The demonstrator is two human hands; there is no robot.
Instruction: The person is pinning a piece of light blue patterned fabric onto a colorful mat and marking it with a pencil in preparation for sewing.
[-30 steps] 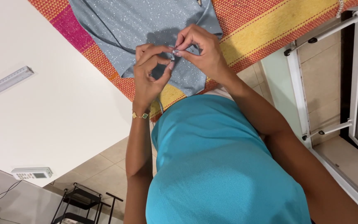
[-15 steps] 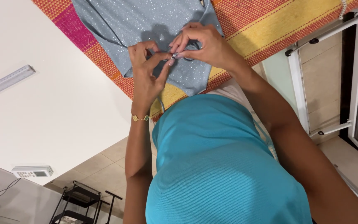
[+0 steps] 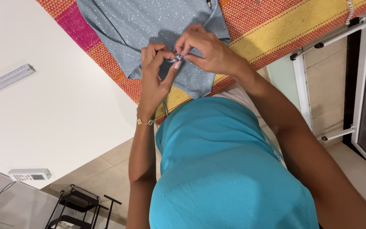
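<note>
Both hands meet over a grey, glitter-flecked knit garment (image 3: 149, 29) spread flat on a woven cloth (image 3: 276, 29) striped in orange, yellow and magenta, its weave coarse and ribbed; the left hand (image 3: 155, 78) has its fingers curled and thumb raised, pinching a small shiny metal piece (image 3: 178, 57) at the fingertips; the right hand (image 3: 206, 48) closes thumb and forefinger on the same piece from the other side, the remaining fingers bent over it; the piece sits just above the garment's lower hem, too small to tell its exact form. A thin gold bracelet (image 3: 145, 122) circles the left wrist; the person wears a ribbed turquoise top (image 3: 225, 169). Beside the cloth lies a smooth white tabletop (image 3: 56, 110), with a clear plastic ruler (image 3: 6, 80) and a white remote control (image 3: 29, 174) on it.
</note>
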